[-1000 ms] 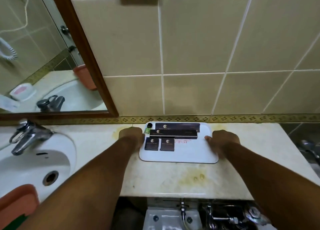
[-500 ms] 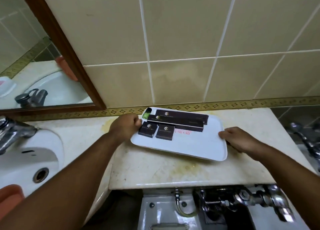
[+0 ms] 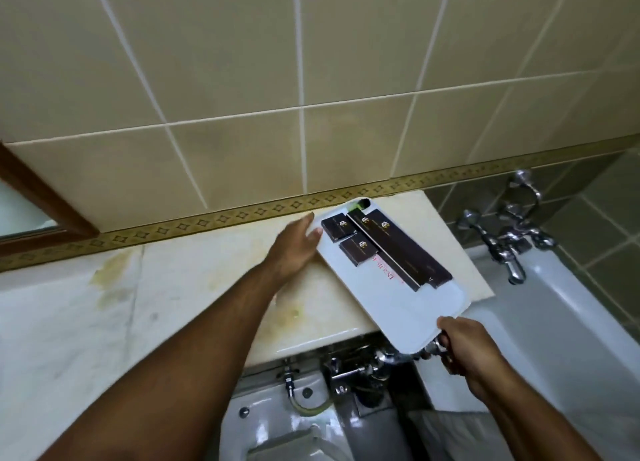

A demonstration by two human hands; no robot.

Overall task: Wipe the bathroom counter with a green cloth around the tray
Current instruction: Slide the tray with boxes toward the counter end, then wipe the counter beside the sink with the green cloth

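A white tray (image 3: 412, 316) lies turned at an angle over the right end of the stained marble counter (image 3: 194, 287), its near corner past the counter's front edge. It carries several dark boxes (image 3: 401, 249) and a small green-capped bottle (image 3: 358, 204). My left hand (image 3: 294, 245) grips the tray's far left edge. My right hand (image 3: 464, 342) holds the tray's near corner. No green cloth is in view.
Yellowish stains mark the counter at the left (image 3: 107, 273) and near the front (image 3: 294, 313). A bathtub (image 3: 561, 322) with chrome taps (image 3: 509, 242) lies to the right. A toilet cistern (image 3: 277, 415) and pipes sit below the counter. A mirror frame (image 3: 41, 200) is at the left.
Both hands have swung the tray clockwise and shifted it right, toward the counter's end. My view has turned right, so the sink has left the picture.
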